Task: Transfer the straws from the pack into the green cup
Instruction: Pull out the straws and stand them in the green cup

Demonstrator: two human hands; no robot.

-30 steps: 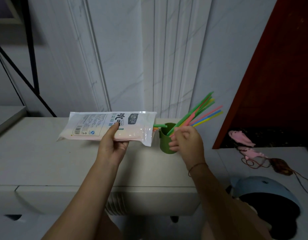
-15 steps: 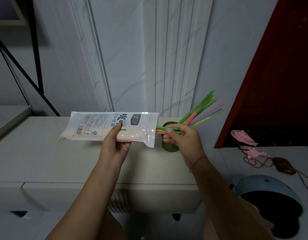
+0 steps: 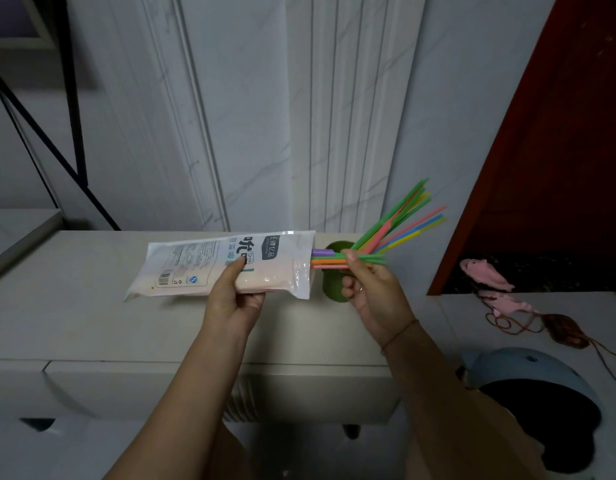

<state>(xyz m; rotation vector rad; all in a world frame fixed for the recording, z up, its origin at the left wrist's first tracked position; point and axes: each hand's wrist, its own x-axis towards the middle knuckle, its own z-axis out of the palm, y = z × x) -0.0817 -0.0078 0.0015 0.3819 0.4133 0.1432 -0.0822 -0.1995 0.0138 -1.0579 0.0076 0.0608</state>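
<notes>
The right hand (image 3: 372, 292) pinches a few thin green plastic straws (image 3: 374, 260) between thumb and forefinger, its other fingers curled below. A thin cord bracelet (image 3: 400, 336) circles its wrist. The pinched straws lie level and reach left into the open end of a long clear plastic pack (image 3: 195, 268) with printed labels. Purple, orange and pink straw ends (image 3: 325, 259) also poke out of that opening.

The left hand (image 3: 232, 299) grips the pack from below, thumb on its front, holding it sideways in the air above a white cabinet top (image 3: 92, 323).

Just behind the right hand's fingers stands a small green plastic cup (image 3: 332, 289), partly hidden, on the cabinet near its right edge. A fan of coloured straws (image 3: 403, 220) leans out of it, up and to the right.

A white marble-look wall (image 3: 247, 98) stands behind, and a dark red panel (image 3: 559, 133) on the right. Lower right are a pink fish-shaped toy (image 3: 486, 275) and a pale blue helmet (image 3: 528, 368).
</notes>
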